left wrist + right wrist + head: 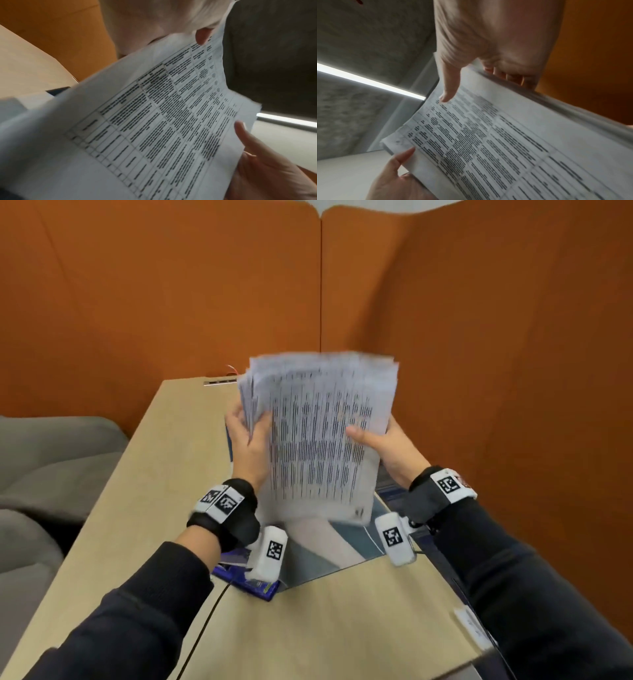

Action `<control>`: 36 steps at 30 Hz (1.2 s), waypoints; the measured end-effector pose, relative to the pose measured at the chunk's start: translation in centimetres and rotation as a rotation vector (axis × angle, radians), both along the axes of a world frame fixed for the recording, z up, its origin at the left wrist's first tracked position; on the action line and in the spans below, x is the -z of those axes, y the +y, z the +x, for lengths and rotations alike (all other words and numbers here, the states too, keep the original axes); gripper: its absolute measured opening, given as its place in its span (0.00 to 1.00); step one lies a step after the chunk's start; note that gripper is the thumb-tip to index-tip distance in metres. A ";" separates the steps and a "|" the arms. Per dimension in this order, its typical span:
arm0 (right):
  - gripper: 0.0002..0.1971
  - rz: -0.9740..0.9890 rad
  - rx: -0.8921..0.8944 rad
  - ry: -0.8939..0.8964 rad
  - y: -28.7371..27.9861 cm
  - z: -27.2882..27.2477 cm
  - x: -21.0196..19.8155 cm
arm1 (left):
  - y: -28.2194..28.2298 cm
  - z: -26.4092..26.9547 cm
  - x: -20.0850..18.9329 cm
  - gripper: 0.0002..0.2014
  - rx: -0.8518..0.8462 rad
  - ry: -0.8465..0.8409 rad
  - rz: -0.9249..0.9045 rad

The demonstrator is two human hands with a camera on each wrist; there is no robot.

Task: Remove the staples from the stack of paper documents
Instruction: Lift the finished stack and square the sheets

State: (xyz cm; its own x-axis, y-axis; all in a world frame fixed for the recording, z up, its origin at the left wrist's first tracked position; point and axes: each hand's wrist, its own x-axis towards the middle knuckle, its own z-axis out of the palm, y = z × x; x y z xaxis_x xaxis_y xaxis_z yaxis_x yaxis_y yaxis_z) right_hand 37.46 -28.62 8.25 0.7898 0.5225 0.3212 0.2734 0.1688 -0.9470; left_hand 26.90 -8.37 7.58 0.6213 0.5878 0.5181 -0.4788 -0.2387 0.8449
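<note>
Gripping the paper stack upright between them above the desk, the left hand and right hand each clasped one long side edge.

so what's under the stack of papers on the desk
Both the left hand and right hand hold the stack of papers up off the desk. Below it lies a glossy printed sheet with a blue item at its near corner; the stack hides the rest.

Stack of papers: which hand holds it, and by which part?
Both. The left hand grips the stack of papers by its left edge, the right hand by its right edge, thumb on the printed top sheet, lifted off the table.
</note>
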 end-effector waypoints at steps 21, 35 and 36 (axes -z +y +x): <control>0.15 -0.014 0.189 0.035 2.2 -1.1 1.4 | 3.4 0.7 -0.8 0.32 0.143 0.276 -0.168; 0.25 -1.021 -0.334 -0.157 11.0 -9.3 1.6 | 15.6 -13.5 -0.3 0.20 -0.227 0.482 0.037; 0.26 -1.098 -0.399 -0.208 12.0 -10.7 2.6 | 16.9 -15.3 0.5 0.22 -0.290 0.508 0.028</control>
State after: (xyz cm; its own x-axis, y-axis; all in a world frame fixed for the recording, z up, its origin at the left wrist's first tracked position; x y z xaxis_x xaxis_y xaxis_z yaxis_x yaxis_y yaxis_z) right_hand 26.75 -16.63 5.64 0.4941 0.7959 -0.3498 0.5519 -0.5980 -0.5812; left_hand 11.57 8.50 7.05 0.6114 0.7615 0.2152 0.0728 -0.3249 0.9429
